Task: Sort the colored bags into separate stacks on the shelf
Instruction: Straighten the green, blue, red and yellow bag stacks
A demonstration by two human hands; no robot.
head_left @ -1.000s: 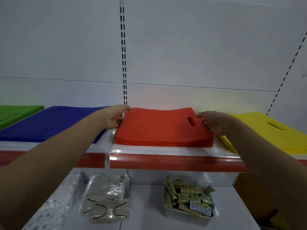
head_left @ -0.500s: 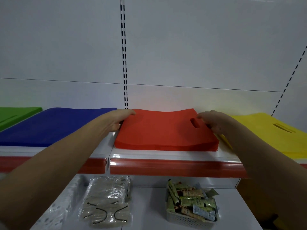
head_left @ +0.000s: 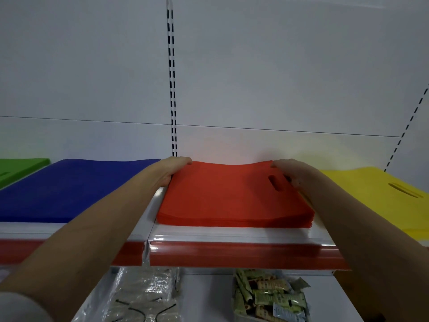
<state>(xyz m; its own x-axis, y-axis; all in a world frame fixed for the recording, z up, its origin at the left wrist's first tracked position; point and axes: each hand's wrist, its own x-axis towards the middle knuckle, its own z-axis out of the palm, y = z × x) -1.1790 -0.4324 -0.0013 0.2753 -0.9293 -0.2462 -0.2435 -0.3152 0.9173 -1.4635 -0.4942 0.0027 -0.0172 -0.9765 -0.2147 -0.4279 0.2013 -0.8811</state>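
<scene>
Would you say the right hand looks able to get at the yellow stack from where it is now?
Probably yes. The right hand rests at the right edge of the red stack, and the yellow stack lies just beside it on the same shelf, with nothing visible in between.

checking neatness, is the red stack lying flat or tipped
Flat. The red stack lies on the shelf, its layered front edge level along it, with a hand at each side.

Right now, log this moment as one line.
left hand grips red fabric bag stack left edge | right hand grips right edge | stack on shelf
</scene>
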